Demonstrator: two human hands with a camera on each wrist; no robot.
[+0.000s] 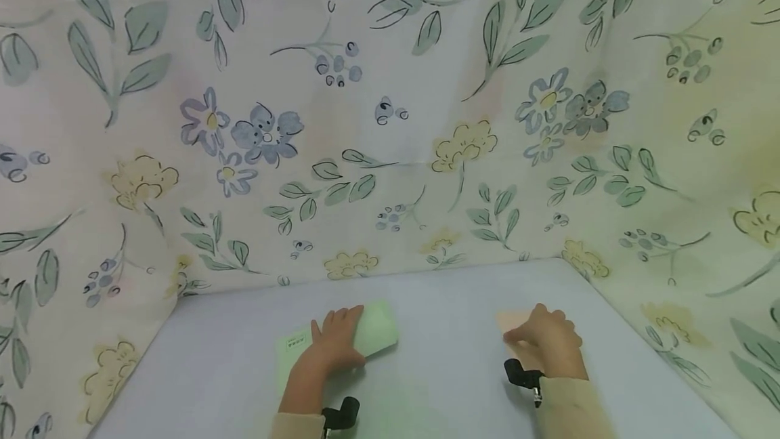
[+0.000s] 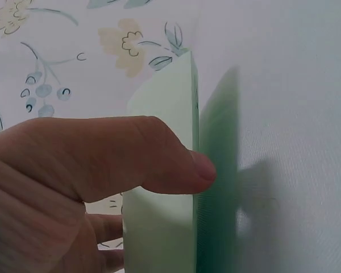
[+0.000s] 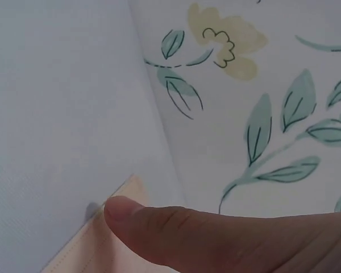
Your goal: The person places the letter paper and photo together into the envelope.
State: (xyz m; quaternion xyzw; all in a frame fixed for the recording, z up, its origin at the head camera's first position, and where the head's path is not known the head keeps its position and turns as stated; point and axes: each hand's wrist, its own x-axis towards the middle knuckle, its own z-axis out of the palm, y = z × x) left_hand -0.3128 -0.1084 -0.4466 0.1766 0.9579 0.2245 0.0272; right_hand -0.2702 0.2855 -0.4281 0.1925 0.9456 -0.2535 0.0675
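Note:
My left hand (image 1: pixel 332 347) grips a flat, pale green booklet-like piece (image 1: pixel 376 330) bearing a small printed label near its upper left. The left wrist view shows the thumb bent over one long edge of the green piece (image 2: pixel 159 239), with fingertips at its other side. At the right of the table, my right hand (image 1: pixel 551 341) pinches a thin peach-coloured piece like paper (image 1: pixel 510 320). Its thumb (image 3: pixel 125 210) lies at the edge of that piece in the right wrist view, where faint dotted lines run beside the edge. The hand covers much of the peach piece.
Both hands are over a white table (image 1: pixel 445 310). Floral cloth (image 1: pixel 365 120) rises behind it and hangs along both sides. Black wrist mounts (image 1: pixel 342 413) sit at both sleeves. A green tint falls on the tabletop below the green piece.

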